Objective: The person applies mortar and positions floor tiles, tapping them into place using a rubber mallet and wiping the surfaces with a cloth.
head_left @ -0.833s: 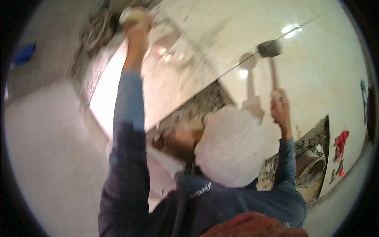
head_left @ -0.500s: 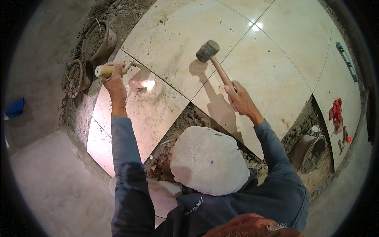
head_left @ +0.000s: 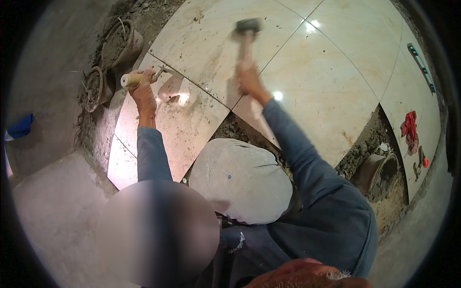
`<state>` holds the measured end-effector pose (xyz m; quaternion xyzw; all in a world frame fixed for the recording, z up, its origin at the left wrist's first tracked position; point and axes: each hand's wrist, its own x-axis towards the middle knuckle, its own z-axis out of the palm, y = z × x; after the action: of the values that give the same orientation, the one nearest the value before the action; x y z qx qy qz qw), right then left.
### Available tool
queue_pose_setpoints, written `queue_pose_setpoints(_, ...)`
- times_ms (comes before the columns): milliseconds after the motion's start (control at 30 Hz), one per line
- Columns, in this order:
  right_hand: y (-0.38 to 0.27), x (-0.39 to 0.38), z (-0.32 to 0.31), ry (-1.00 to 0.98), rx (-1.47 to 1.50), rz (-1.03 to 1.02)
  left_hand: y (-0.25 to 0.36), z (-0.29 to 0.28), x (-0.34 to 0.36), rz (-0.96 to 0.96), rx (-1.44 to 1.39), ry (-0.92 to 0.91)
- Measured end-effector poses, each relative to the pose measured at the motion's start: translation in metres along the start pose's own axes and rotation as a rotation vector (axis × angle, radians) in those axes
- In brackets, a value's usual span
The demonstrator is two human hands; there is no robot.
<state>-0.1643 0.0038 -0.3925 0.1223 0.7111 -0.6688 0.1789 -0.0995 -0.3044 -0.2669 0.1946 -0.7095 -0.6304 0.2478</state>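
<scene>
My left hand grips the wooden handle of a trowel, its metal blade over a speckled cream tile. My right hand is wrapped round the handle of a black-headed mallet, blurred above the cream tiles at upper centre. Between the tiles, gaps expose rough dark mortar. My knee in pale trousers rests low in the middle, by that gap. Whether the mallet head touches a tile I cannot tell.
Two mortar-filled buckets stand along the upper left; another bucket sits in the exposed bed at right. A spirit level, a red cloth and small tools lie on the right tiles. A blue object is at far left.
Since the earlier frames my right hand and the mallet have swung left and forward, toward upper centre. My left hand with the trowel, first blurred higher up, has changed little since half a second ago.
</scene>
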Motion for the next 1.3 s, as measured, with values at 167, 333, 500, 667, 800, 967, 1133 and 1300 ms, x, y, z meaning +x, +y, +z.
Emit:
queue_pose_setpoints(167, -0.02, -0.066, 0.054, -0.868, -0.243, -0.045, -0.009, -0.038, -0.008, 0.055, 0.11, 0.056)
queue_pose_setpoints(333, 0.009, -0.003, 0.011, -0.585, -0.013, -0.013, -0.017, -0.029, -0.004, 0.054, 0.116, 0.105)
queue_pose_setpoints(500, 0.036, -0.019, 0.053, -0.44, -0.036, -0.125, -0.016, -0.02, 0.0, 0.146, 0.106, 0.053)
queue_pose_setpoints(667, -0.017, -0.051, 0.036, -0.706, -0.139, 0.16, -0.016, -0.031, -0.005, 0.064, 0.107, 0.065)
queue_pose_setpoints(800, -0.026, -0.017, 0.023, -0.38, 0.016, 0.121, -0.027, -0.024, -0.003, 0.125, 0.006, 0.092)
queue_pose_setpoints(967, 0.043, -0.044, 0.088, -0.493, -0.087, -0.328, -0.033, -0.025, 0.013, 0.144, -0.007, 0.081)
queue_pose_setpoints(1133, -0.012, -0.011, 0.032, -0.717, -0.395, -0.002, -0.04, -0.042, 0.011, 0.144, 0.067, 0.06)
queue_pose_setpoints(1300, 0.0, 0.01, 0.043, -0.111, 0.244, -0.176, -0.03, -0.028, -0.001, 0.106, 0.036, 0.053)
